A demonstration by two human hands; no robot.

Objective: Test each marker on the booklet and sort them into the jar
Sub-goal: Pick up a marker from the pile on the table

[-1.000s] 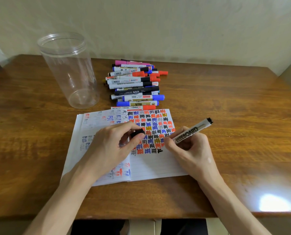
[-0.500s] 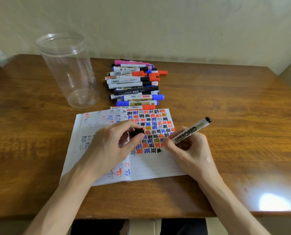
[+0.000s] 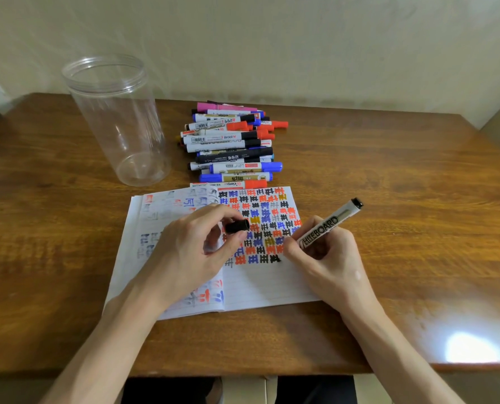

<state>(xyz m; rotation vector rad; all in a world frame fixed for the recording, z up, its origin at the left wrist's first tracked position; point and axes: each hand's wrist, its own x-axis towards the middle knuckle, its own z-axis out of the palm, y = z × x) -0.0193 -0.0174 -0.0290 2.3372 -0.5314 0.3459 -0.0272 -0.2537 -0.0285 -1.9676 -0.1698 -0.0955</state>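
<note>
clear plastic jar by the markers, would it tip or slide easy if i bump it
The tall clear plastic jar is empty and looks thin-walled, so it is probably light and apt to tip if knocked near its rim. On the glossy wooden table its flat base could also slide easily.

Wooden table (image 3: pixel 388 176) bears a clear jar (image 3: pixel 117 121), a marker pile (image 3: pixel 232 144) and an open booklet (image 3: pixel 260 284)

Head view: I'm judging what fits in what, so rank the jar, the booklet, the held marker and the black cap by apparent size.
1. booklet, but it lies nearer the camera than the jar, so unsure
2. jar
3. marker in the right hand
4. black cap in the left hand
</note>
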